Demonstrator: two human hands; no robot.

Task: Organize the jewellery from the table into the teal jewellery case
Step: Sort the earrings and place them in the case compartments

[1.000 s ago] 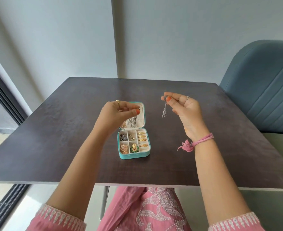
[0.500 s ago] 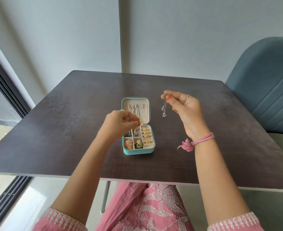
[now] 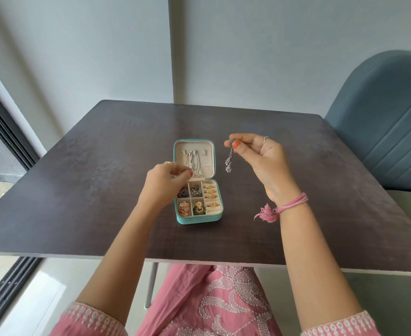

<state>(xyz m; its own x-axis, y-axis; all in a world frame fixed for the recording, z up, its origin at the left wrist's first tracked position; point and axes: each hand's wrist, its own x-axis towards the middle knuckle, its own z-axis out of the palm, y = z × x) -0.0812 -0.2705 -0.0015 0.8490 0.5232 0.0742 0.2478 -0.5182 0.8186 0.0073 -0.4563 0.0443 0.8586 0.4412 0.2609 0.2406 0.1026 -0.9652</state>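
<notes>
The left hand (image 3: 166,180), fingertips pinched together on something too small to make out, hovers over the left edge of the open teal jewellery case (image 3: 197,181) on the bench (image 3: 78,190). The case's compartments look nearly full. Right of the case, the right hand (image 3: 260,161) pinches a silver dangling earring (image 3: 229,160), long axis vertical, tip down, not yet stowed.

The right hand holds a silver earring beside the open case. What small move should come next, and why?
Probably bring the right hand left and down, lowering the silver earring into the back middle compartment of the teal case. The earring hangs free over the bare table, similar silver pieces appear to lie in that compartment, and the left hand is at the case's left edge.
</notes>
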